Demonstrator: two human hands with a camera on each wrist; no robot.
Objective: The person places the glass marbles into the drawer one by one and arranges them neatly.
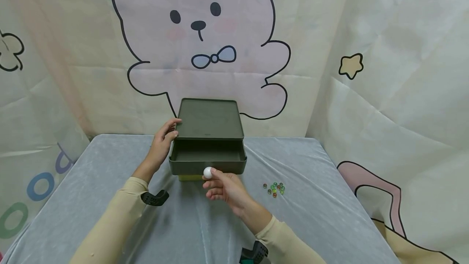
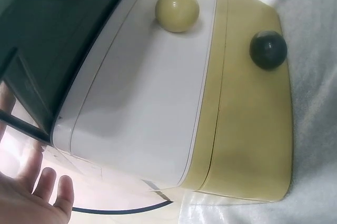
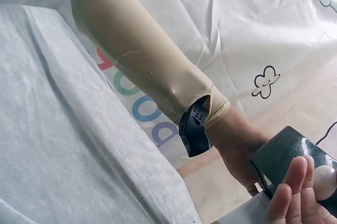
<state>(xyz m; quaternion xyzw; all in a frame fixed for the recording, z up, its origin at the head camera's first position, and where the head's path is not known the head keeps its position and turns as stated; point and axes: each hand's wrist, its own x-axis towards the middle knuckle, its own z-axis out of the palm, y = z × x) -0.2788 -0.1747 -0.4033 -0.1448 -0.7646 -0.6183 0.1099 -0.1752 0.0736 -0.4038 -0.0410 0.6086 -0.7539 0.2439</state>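
A small drawer cabinet [image 1: 210,118] with a dark green top stands at the back of the table. Its dark green top drawer [image 1: 190,167] is pulled out, and its visible inside holds nothing. My right hand [image 1: 231,194] pinches the white round knob [image 1: 207,172] on that drawer's front. Against the cabinet's left side rests my left hand [image 1: 161,146], fingers near the top edge. Below, the left wrist view shows a white drawer [image 2: 137,98] with a yellow knob [image 2: 177,11] and a yellow drawer [image 2: 253,129] with a dark green knob [image 2: 268,50], both closed.
Several coloured glass marbles [image 1: 275,189] lie loose on the table to the right of the cabinet. A grey-blue cloth [image 1: 311,215] covers the table. Printed curtains [image 1: 304,52] hang behind and at both sides.
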